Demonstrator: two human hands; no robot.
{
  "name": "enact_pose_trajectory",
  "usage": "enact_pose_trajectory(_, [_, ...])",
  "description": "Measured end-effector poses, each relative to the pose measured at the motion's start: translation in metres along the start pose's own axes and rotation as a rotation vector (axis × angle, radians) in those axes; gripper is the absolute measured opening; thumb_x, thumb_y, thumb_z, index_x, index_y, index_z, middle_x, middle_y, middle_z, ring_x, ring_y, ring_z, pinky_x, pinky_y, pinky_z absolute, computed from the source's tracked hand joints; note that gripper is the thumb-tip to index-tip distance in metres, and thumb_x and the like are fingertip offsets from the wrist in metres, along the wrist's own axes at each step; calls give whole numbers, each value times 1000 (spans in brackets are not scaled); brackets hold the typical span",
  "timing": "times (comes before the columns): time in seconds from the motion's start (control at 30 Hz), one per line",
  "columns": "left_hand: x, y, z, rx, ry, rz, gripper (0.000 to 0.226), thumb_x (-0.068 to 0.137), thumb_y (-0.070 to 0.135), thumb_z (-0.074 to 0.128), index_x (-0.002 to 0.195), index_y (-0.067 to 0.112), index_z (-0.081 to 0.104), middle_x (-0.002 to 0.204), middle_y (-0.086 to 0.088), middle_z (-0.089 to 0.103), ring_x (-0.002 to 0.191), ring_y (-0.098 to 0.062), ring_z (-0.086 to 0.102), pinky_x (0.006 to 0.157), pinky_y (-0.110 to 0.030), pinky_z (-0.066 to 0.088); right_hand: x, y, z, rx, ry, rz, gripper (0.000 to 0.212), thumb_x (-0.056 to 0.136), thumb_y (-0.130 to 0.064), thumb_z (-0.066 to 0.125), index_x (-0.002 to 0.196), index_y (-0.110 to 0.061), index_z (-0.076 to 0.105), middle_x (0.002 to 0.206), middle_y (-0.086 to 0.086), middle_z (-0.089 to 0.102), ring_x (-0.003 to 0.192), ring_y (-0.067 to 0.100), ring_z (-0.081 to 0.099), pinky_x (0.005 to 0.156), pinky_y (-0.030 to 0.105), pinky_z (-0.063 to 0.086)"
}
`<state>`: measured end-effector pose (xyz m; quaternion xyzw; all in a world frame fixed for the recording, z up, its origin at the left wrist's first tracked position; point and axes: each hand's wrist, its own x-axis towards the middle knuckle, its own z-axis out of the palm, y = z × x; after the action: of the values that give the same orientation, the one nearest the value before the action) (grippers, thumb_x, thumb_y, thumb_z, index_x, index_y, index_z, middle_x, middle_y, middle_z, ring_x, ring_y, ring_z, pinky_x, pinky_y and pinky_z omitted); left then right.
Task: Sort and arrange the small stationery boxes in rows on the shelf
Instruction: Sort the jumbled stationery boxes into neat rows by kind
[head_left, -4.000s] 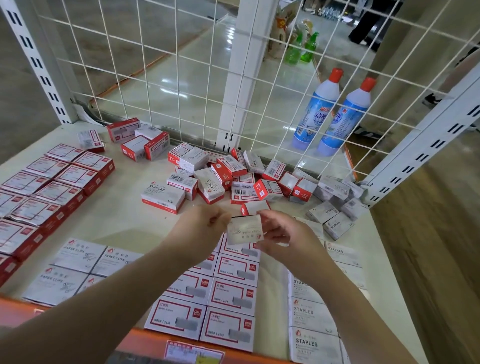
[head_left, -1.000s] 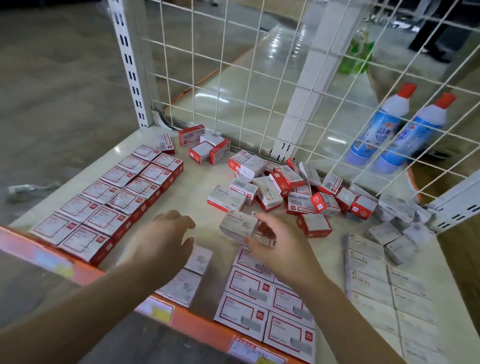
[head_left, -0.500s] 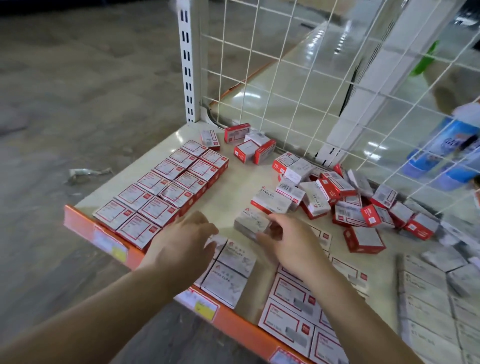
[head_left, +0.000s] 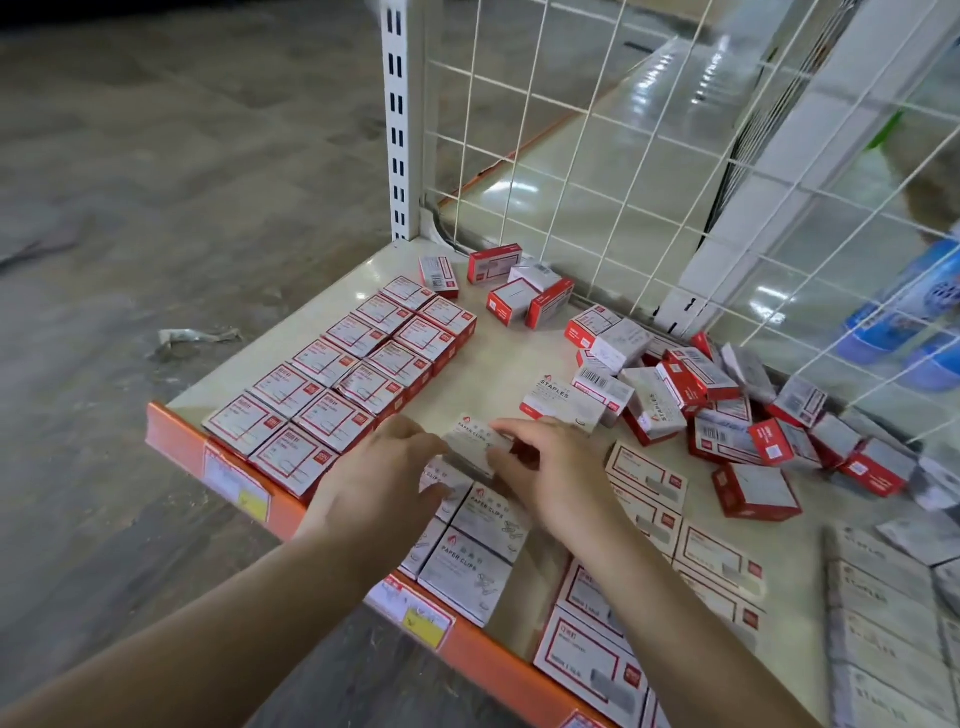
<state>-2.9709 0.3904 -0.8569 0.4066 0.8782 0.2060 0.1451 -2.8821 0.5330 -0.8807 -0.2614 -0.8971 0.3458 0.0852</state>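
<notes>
A grey paper-clips box (head_left: 475, 441) sits at the far end of a short row of grey paper-clips boxes (head_left: 483, 545) near the shelf's front edge. My right hand (head_left: 550, 478) grips this box from the right. My left hand (head_left: 382, 478) touches its left end with relaxed fingers. Two neat rows of red-and-white boxes (head_left: 343, 384) fill the shelf's left side. Red-framed flat boxes (head_left: 649, 545) lie in rows to the right of my hands. A loose heap of red and grey boxes (head_left: 691, 395) lies at the back.
The cream shelf (head_left: 498, 358) has an orange front lip (head_left: 291, 514) with price tags. A white wire grid (head_left: 623, 156) closes the back, with a slotted post (head_left: 397, 119) at the left corner. Blue bottles (head_left: 914, 322) stand behind the grid. Grey staples boxes (head_left: 883, 623) line the right.
The view has swung left. My right hand has carried the grey box leftward from the red-framed rows to the paper-clips row, and my left hand has come up against it.
</notes>
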Motion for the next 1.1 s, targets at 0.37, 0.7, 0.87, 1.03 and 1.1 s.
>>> enact_pose_trajectory(0.37, [2, -1, 0, -12, -2, -38, 40, 88, 34, 58, 127, 28, 53, 127, 9, 47, 109, -9, 49, 83, -18, 45, -1, -2, 2, 57, -28, -39, 37, 91, -28, 58, 127, -20, 57, 112, -2, 58, 87, 1, 49, 66, -4, 36])
enact_pose_trajectory(0.7, [3, 0, -1, -21, -13, -67, 36, 88, 34, 58, 123, 29, 56, 119, 9, 50, 102, -9, 51, 79, -20, 47, 2, 1, 9, 111, -32, -6, 33, 89, -28, 60, 122, -24, 61, 104, -2, 61, 90, 6, 56, 67, 3, 42])
enact_pose_trajectory(0.87, [2, -1, -1, -4, -23, -64, 36, 88, 35, 57, 124, 32, 55, 118, 10, 49, 101, -9, 49, 83, -22, 48, 4, 0, 10, 113, -34, -21, 32, 90, -26, 59, 121, -21, 63, 103, -1, 60, 83, 1, 53, 62, -2, 38])
enact_pose_trajectory(1.03, [2, -2, -1, -1, -27, -55, 36, 89, 36, 56, 124, 32, 54, 118, 10, 48, 103, -9, 48, 85, -23, 48, 6, 1, 11, 110, -49, -27, 30, 89, -27, 60, 118, -23, 63, 101, -2, 59, 79, -4, 51, 61, -2, 37])
enact_pose_trajectory(1.1, [2, -2, 0, -5, -27, -47, 35, 89, 35, 56, 123, 31, 55, 119, 10, 48, 103, -9, 49, 84, -22, 48, 7, 3, 11, 106, -56, -22, 30, 89, -29, 61, 118, -25, 64, 102, -2, 60, 84, 0, 53, 62, -1, 38])
